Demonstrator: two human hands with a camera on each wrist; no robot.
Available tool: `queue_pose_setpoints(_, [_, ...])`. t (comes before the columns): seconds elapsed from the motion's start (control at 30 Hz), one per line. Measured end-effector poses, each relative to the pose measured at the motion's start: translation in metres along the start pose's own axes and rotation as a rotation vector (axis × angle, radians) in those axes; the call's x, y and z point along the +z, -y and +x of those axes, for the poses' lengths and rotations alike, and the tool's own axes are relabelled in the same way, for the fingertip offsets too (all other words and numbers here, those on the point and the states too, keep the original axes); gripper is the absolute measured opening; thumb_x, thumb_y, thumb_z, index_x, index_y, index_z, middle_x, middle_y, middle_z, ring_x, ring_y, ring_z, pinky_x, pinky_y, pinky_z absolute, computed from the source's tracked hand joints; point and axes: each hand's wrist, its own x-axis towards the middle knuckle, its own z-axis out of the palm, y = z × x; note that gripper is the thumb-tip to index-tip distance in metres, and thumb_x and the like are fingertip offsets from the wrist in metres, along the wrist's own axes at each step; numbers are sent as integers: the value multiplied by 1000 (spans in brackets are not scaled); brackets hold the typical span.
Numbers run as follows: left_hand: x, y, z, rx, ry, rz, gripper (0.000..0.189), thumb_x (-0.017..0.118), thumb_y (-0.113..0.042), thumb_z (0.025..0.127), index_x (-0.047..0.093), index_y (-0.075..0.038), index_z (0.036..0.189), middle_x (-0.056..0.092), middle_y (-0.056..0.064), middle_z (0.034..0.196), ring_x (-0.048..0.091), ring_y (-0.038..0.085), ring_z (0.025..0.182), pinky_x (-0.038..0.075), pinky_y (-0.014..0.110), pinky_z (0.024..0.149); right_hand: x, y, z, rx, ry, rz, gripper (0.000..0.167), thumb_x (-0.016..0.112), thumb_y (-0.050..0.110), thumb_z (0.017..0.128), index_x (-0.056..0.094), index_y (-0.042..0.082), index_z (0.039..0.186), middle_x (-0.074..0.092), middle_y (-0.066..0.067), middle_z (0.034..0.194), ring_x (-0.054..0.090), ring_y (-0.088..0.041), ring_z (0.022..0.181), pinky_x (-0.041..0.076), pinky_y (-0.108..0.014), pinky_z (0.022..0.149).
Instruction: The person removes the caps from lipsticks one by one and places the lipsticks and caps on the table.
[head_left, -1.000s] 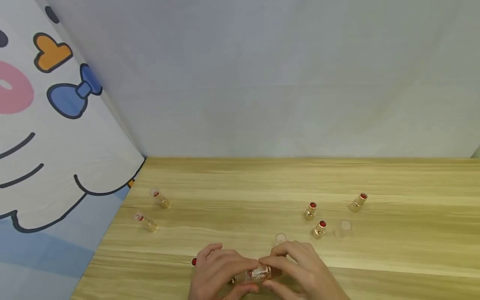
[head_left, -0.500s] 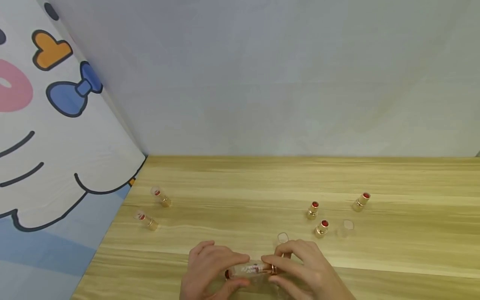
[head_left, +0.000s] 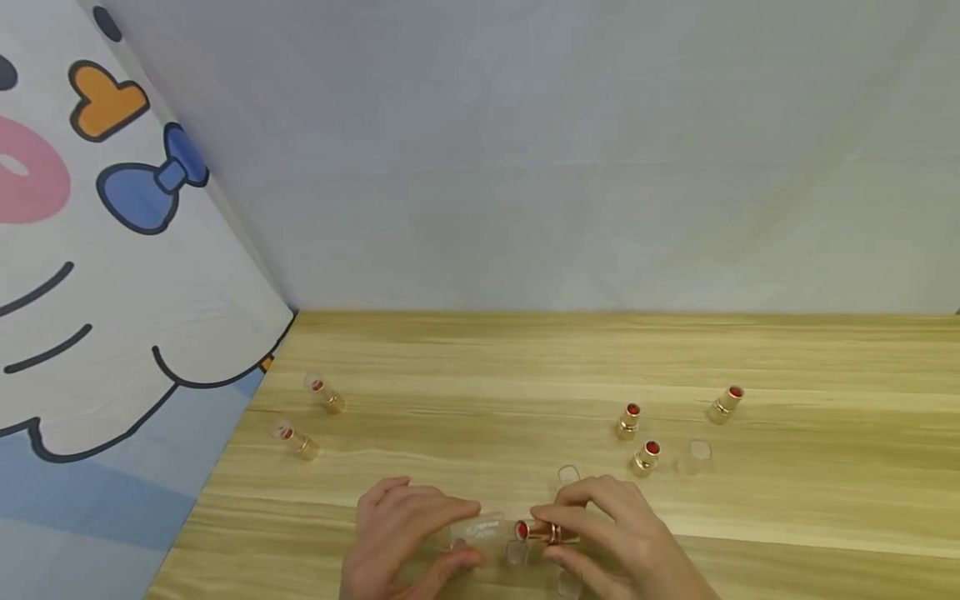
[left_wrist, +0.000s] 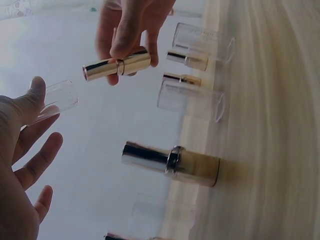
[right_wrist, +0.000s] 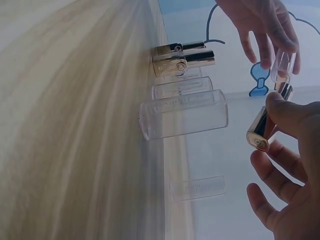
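In the head view, my left hand (head_left: 405, 537) pinches a clear lipstick cap (head_left: 480, 531) between thumb and fingers. Facing the cap's end is an uncapped lipstick (head_left: 542, 532), gold with a red tip, lying sideways between the thumb and fingers of my right hand (head_left: 622, 533). A narrow gap separates cap and lipstick in the left wrist view, where the cap (left_wrist: 61, 97) appears see-through with nothing inside. The right wrist view shows the gold base of the held lipstick (right_wrist: 260, 130). Below my left hand's work, another gold lipstick (left_wrist: 172, 162) stands upright.
Uncapped lipsticks stand to the right, among them one (head_left: 628, 422) behind another (head_left: 647, 457) and one farther right (head_left: 725, 405). Clear caps stand near my right hand (head_left: 568, 475) and beyond (head_left: 699, 457). Two capped lipsticks (head_left: 326, 394) (head_left: 296, 441) stand at the table's left.
The cap was around the lipstick in the earlier frames. It has come off leftward with my left hand, so the red tip now shows. My right hand keeps hold of the lipstick.
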Motion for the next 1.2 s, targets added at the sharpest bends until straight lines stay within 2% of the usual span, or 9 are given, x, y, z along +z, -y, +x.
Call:
queue_pose_setpoints(0.1, [-7, 3, 0, -5, 2, 37, 32, 74, -39, 96, 78, -10, 109, 79, 4, 93, 67, 16, 90, 30, 29, 113, 1, -1, 0, -5, -13, -2, 28, 66, 30, 104, 77, 6, 110, 68, -5, 100, 62, -14, 92, 46, -29, 84])
queue_pose_setpoints(0.3, [-24, 10, -6, -88, -20, 139, 35, 70, -44, 97, 79, -13, 109, 78, 2, 93, 66, 13, 91, 30, 28, 110, 0, -2, -2, 7, -9, -15, 28, 65, 31, 105, 77, 6, 111, 68, -4, 101, 62, -15, 94, 46, -28, 85])
queue_pose_setpoints(0.4, [-32, 17, -8, -98, -39, 205, 38, 69, -47, 98, 80, -12, 107, 79, 3, 92, 66, 13, 89, 31, 26, 108, -1, -3, -3, 10, 0, -16, 29, 65, 31, 105, 77, 6, 112, 69, -4, 102, 62, -15, 95, 46, -28, 86])
queue_pose_setpoints(0.63, [-48, 36, -15, -31, -48, 424, 45, 61, -51, 102, 81, -11, 101, 78, 1, 85, 66, 19, 80, 31, 27, 109, -2, -4, -5, 25, 6, -18, 29, 65, 31, 105, 77, 6, 112, 69, -4, 103, 62, -16, 96, 47, -28, 86])
queue_pose_setpoints(0.73, [-53, 42, -20, -34, -33, 491, 46, 59, -52, 104, 81, -12, 100, 79, 0, 84, 66, 20, 76, 33, 28, 105, -2, -4, -5, 22, 3, -21, 29, 65, 31, 105, 77, 6, 112, 69, -4, 102, 63, -16, 95, 46, -29, 87])
queue_pose_setpoints(0.87, [-57, 46, -29, -112, 43, 542, 50, 53, -57, 104, 80, -16, 103, 79, -3, 86, 67, 20, 77, 37, 38, 96, -1, -4, -6, 29, 3, -24, 29, 65, 32, 105, 77, 6, 112, 70, -3, 102, 63, -16, 96, 46, -29, 89])
queue_pose_setpoints(1.03, [-57, 48, -42, -243, 185, 583, 58, 41, -64, 104, 79, -20, 105, 78, -5, 91, 67, 19, 85, 37, 57, 95, -1, -5, -7, 42, 13, -23, 29, 65, 32, 104, 76, 7, 113, 70, -2, 102, 63, -14, 95, 45, -29, 89])
queue_pose_setpoints(1.13, [-57, 47, -45, -306, 253, 593, 34, 64, -52, 98, 78, -22, 106, 79, -7, 95, 68, 19, 90, 37, 62, 97, 0, -5, -7, 42, 13, -26, 29, 65, 33, 105, 77, 8, 112, 70, -1, 102, 63, -14, 95, 45, -28, 88])
queue_pose_setpoints(1.2, [-56, 47, -47, -336, 290, 606, 24, 80, -39, 87, 78, -25, 106, 79, -8, 97, 68, 18, 92, 39, 63, 98, 0, -4, -8, 41, 12, -28, 29, 65, 33, 105, 77, 8, 112, 70, -1, 102, 63, -14, 94, 45, -28, 88])
